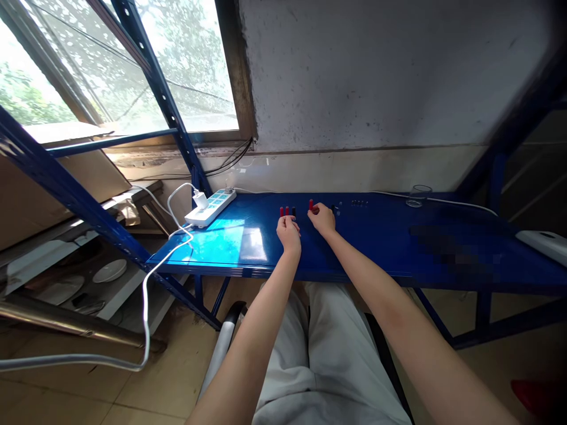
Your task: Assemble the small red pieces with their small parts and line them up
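Note:
Both my arms reach forward over a blue metal shelf [381, 242]. My left hand [288, 231] rests knuckles-up just behind a short row of small upright red and black pieces [287, 211]; its fingers curl down, and what they hold is hidden. My right hand [323, 219] is closed in a pinch on a small red piece [311, 205] at its fingertips. A few tiny dark pieces [359, 202] lie farther right on the shelf.
A white power strip [211, 206] with a plugged charger and white cable [150, 277] sits at the shelf's left end. A clear glass [419, 195] stands at the back right, a white object [543, 243] at the right edge. Blue rack posts, a window and plates lie to the left.

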Demonstrator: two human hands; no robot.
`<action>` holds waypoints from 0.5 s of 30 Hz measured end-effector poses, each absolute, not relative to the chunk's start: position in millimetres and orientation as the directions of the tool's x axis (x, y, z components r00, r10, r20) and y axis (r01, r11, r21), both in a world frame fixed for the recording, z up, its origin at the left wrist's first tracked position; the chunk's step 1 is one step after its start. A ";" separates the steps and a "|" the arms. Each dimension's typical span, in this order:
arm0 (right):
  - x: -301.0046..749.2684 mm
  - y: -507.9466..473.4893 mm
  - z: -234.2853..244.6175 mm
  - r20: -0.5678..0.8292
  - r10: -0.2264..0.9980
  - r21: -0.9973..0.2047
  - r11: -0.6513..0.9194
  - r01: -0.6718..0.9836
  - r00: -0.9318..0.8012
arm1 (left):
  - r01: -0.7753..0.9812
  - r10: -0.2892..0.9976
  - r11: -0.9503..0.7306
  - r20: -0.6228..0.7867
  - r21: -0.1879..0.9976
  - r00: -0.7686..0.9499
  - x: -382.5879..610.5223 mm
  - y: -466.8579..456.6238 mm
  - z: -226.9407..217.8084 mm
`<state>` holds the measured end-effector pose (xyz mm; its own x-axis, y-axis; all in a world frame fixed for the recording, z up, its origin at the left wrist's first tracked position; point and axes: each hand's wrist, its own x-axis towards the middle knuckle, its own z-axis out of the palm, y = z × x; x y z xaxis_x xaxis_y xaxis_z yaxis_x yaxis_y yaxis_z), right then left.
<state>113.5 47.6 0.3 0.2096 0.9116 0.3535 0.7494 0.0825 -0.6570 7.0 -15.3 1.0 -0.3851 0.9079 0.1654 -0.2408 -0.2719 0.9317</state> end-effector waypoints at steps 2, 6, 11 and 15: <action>121.2 45.4 -0.4 0.404 0.880 -0.697 0.118 0.708 0.252 | -0.236 0.910 -0.273 0.171 0.933 -0.377 6.9 -15.3 0.5; 130.0 36.8 1.3 0.486 0.843 -0.671 0.191 0.717 0.231 | -0.224 0.926 -0.257 0.173 0.940 -0.336 7.4 -15.8 1.8; 131.4 16.0 6.4 0.549 0.825 -0.491 0.190 0.850 0.133 | -0.163 0.936 -0.282 0.234 0.945 -0.262 11.3 -19.4 5.8; 131.6 -1.7 7.9 0.533 0.845 -0.350 0.172 0.921 0.045 | -0.012 0.905 -0.387 0.377 0.922 -0.197 14.9 -23.4 6.6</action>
